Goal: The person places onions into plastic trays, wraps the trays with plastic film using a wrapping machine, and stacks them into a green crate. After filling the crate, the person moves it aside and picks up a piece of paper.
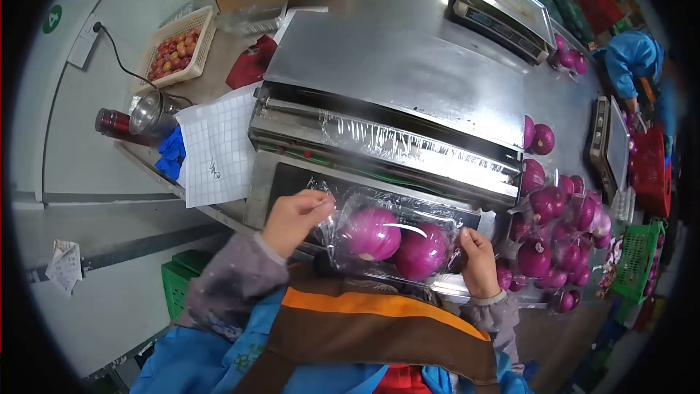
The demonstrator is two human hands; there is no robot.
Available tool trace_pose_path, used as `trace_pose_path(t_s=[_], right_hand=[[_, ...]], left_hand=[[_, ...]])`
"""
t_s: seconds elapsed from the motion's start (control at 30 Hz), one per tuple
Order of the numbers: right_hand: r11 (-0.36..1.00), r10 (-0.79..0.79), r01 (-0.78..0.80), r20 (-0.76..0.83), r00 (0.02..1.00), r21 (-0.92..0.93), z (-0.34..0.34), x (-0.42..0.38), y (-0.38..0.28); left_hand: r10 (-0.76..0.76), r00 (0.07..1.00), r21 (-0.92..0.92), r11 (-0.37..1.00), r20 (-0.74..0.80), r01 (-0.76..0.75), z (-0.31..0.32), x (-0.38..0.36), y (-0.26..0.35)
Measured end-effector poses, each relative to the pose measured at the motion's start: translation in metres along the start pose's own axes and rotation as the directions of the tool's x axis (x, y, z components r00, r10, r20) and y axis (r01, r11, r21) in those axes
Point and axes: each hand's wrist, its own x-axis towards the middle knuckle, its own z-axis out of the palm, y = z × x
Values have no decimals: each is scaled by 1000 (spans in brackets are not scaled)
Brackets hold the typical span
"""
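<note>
Head view: the left hand pinches the clear film at one end of a tray of two purple onions, and the right hand grips the wrap at the other end. The onions sit between both hands, over the near edge of the wrapping machine; whether the tray touches the dark plate below is hard to tell. Bagged onions lie beside the right hand.
</note>
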Motion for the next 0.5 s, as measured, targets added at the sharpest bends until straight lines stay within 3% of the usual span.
trace_pose_path(t_s=[0.07,0.1,0.13,0.2,0.23,0.27,0.3,0.33,0.37,0.4,0.43,0.47,0.5], right_hand=[[949,255,-221,-135,957,225,16,-11,-13],[932,237,-189,-123,964,310,17,-14,-5],[932,239,-192,-123,963,308,16,-17,-3],[869,272,-182,-137,952,460,13,-25,-1],[910,227,-119,-237,945,397,0,-20,14],[910,230,-121,-240,943,397,-7,-10,26],[955,-217,110,-394,893,-277,-11,0,35],[514,-631,197,-212,746,-835,-6,6,28],[362,-531,-90,-285,798,-928,6,7,17],[271,-509,-184,-303,806,-945,20,16,14],[318,-704,116,-152,694,-941,32,27,21],[275,-869,420,-36,493,-865,43,38,26],[348,-792,372,-57,608,-861,53,40,25]], left_hand=[[-102,968,-151,986,-231,68,29,-6,2],[-276,940,-329,923,-200,201,31,-12,7],[-279,939,-331,922,-201,203,30,-13,5],[-219,892,-316,944,-397,91,26,-16,-5],[-8,903,10,1000,-430,14,17,-17,-19],[-11,904,10,1000,-428,17,12,-16,-23],[240,884,503,864,-401,-7,9,-15,-26],[446,859,864,503,-252,-7,7,-12,-28],[452,874,944,330,-178,21,12,-5,-29],[449,875,943,333,-180,23,20,2,-29],[492,864,951,303,-105,-56,29,11,-27],[544,838,955,265,-36,-131,34,19,-24],[544,837,895,400,-58,-198,35,24,-27]])
